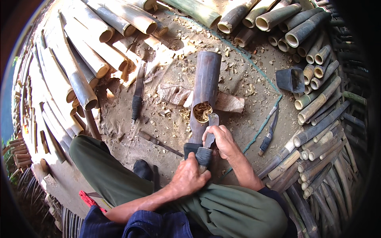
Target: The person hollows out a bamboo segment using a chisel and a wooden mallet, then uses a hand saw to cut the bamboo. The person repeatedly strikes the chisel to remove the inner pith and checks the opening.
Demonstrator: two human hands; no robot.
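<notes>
A thick dark bamboo tube [207, 75] lies before me, propped across a rough piece of wood [172, 95]. Curled shavings fill the opening [203, 112] cut near its closer end. My left hand [188, 174] is closed round the dark-wrapped handle of a knife [204, 157]. Its blade points away from me, with the tip beside the opening. My right hand [223, 142] is closed on the blade, pinching it between thumb and fingers. A dark block [191, 149] sits against the tube's near end, just beyond my left hand; what it is I cannot make out.
Another knife [137, 91] and a thin tool [158, 143] lie left of the tube. On the right are a curved knife [270, 131], a teal cord [258, 137] and a black pot [290, 80]. Stacked bamboo [95, 59] surrounds the shaving-strewn ground.
</notes>
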